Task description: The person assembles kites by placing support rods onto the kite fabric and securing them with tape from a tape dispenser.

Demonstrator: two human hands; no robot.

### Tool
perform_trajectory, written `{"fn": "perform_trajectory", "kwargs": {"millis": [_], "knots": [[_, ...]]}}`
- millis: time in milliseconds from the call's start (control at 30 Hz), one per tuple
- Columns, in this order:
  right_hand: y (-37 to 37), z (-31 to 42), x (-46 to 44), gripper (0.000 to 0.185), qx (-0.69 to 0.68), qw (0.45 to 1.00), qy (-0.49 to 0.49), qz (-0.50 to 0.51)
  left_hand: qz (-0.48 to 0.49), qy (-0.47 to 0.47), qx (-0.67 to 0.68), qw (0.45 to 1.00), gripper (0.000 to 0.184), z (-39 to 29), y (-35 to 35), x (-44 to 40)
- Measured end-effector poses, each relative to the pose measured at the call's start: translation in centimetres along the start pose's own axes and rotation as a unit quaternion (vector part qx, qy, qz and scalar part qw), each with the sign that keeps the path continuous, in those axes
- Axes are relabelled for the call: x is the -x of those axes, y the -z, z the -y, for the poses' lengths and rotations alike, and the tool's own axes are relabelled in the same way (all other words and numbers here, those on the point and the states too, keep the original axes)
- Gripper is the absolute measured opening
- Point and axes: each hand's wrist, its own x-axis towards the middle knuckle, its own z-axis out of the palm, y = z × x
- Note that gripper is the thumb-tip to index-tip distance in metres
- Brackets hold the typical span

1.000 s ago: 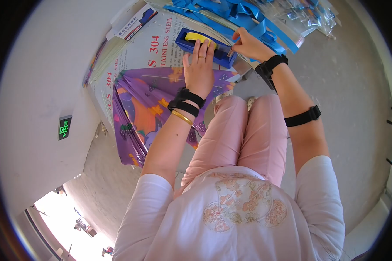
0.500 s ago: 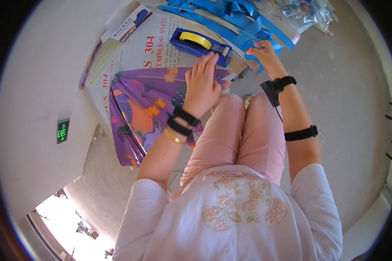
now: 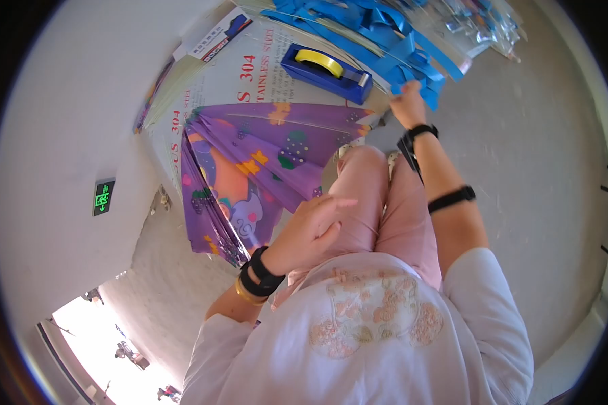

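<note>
My left hand is over my left thigh, near the lower edge of the purple patterned fabric; its fingers are apart and nothing shows in it. Beyond the fabric stands a blue tape dispenser with a yellow-cored roll; neither hand touches it. To the right of the dispenser my right hand is raised beside the blue ribbons, fingers pinched together. Whatever is between those fingertips is too small to make out. The fabric lies in folds, spread over the front of the printed surface.
Red-lettered sheeting covers the work surface. A white and dark box lies at its back left, beside pale thin strips. Clear plastic packets are at the back right. A green exit sign is on the left wall.
My left hand has let go of the tape dispenser and drawn back toward my lap. My right hand has moved away from the dispenser's cutter end, to the right and slightly nearer me.
</note>
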Motion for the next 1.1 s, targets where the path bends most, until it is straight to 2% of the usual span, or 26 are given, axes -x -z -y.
{"fn": "perform_trajectory", "kwargs": {"millis": [33,100,133,167,200,233,267,300,367,433,500,533,567,600,633,700,767,867,1000,1067,1100], "knots": [[2.2,1.6,0.3,0.040,-0.006,0.997,-0.066,0.051,-0.011,0.001,0.000,1.000,0.041,0.5,0.8,0.2],[4.6,3.4,1.4,0.039,-0.059,0.997,-0.006,0.040,0.007,-0.032,0.032,0.999,0.038,2.0,2.4,2.2],[4.5,3.9,2.4,0.037,-0.220,0.974,-0.005,0.060,-0.042,-0.044,0.061,0.996,0.033,3.3,3.0,2.6],[4.6,4.8,3.1,0.036,-0.373,0.925,-0.003,0.078,-0.075,-0.032,0.043,0.996,0.032,4.3,4.1,2.8],[6.5,8.7,4.8,0.035,-0.392,0.908,-0.077,0.126,-0.105,-0.020,0.026,0.994,0.030,5.5,5.4,3.1],[6.5,10.7,6.6,0.035,-0.460,0.863,-0.112,0.174,-0.131,-0.048,-0.031,0.990,0.028,7.9,6.7,2.9],[6.2,12.2,8.0,0.035,-0.523,0.811,-0.147,0.219,-0.134,-0.009,-0.056,0.989,0.028,9.2,8.2,2.6],[5.0,13.0,9.6,0.033,-0.553,0.778,-0.164,0.250,-0.136,0.029,-0.080,0.987,0.027,10.4,9.6,2.3],[2.7,14.6,12.4,0.032,-0.628,0.688,-0.194,0.308,-0.158,-0.009,-0.164,0.974,0.026,14.5,11.4,1.2],[-0.3,15.9,14.4,0.032,-0.654,0.643,-0.228,0.328,-0.160,0.007,-0.148,0.976,0.026,17.7,13.0,0.2],[-3.6,17.0,15.5,0.033,-0.667,0.611,-0.262,0.337,-0.120,0.064,-0.109,0.985,0.027,20.5,14.6,-1.0],[-5.1,17.4,15.8,0.035,-0.668,0.603,-0.275,0.338,-0.125,0.048,-0.025,0.991,0.028,21.7,15.1,-1.9],[-6.3,17.6,16.0,0.036,-0.669,0.595,-0.289,0.338,-0.124,0.049,-0.024,0.991,0.028,22.8,15.2,-2.1],[-6.8,18.1,16.1,0.031,-0.660,0.611,-0.273,0.340,-0.137,0.113,0.113,0.978,0.028,22.1,15.4,-2.6],[-7.3,18.5,16.1,0.031,-0.660,0.610,-0.273,0.342,-0.149,0.174,0.247,0.942,0.028,21.7,15.6,-3.1],[-7.9,19.2,16.2,0.031,-0.667,0.614,-0.250,0.341,-0.156,0.184,0.267,0.933,0.028,21.5,15.1,-3.4],[-7.9,19.7,16.1,0.032,-0.667,0.613,-0.255,0.338,-0.164,0.213,0.352,0.896,0.027,21.8,14.4,-3.8],[-8.6,19.9,16.1,0.032,-0.672,0.609,-0.256,0.334,-0.194,0.220,0.396,0.870,0.025,20.7,13.8,-3.8],[-9.1,20.1,16.4,0.034,-0.671,0.606,-0.259,0.340,-0.212,0.208,0.396,0.869,0.019,21.8,13.7,-4.0],[-9.4,19.7,16.5,0.032,-0.660,0.615,-0.250,0.352,-0.252,0.124,0.315,0.907,0.014,22.5,13.5,-4.1],[-9.6,19.4,16.5,0.031,-0.649,0.623,-0.240,0.364,-0.250,0.125,0.315,0.907,0.014,22.1,13.6,-4.1]]}}
